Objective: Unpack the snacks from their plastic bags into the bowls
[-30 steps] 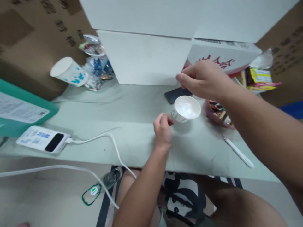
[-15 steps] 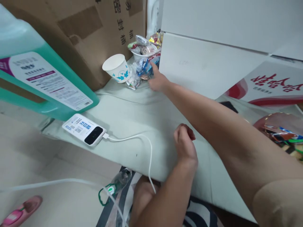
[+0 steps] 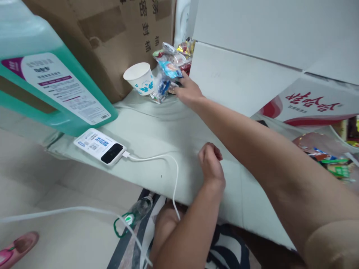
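Observation:
My right hand reaches to the far end of the cloth-covered surface. Its fingers grip the edge of a light-blue snack packet, which is tilted up over other wrapped snacks. Just left of these, a white paper cup with blue leaf prints leans to one side. Behind the blue packet, more wrapped snacks are heaped up, partly covering each other. My left hand rests closer to me above the cloth, its fingers curled in, with nothing seen in it.
A large jug of green liquid stands at the left against a cardboard box. A white device with a cable lies by the front edge. White cartons and a clear container of snacks are at the right.
The light-blue packet has come up out of the pile with my right hand's fingers at its edge. My left hand stays curled. The view has shifted slightly.

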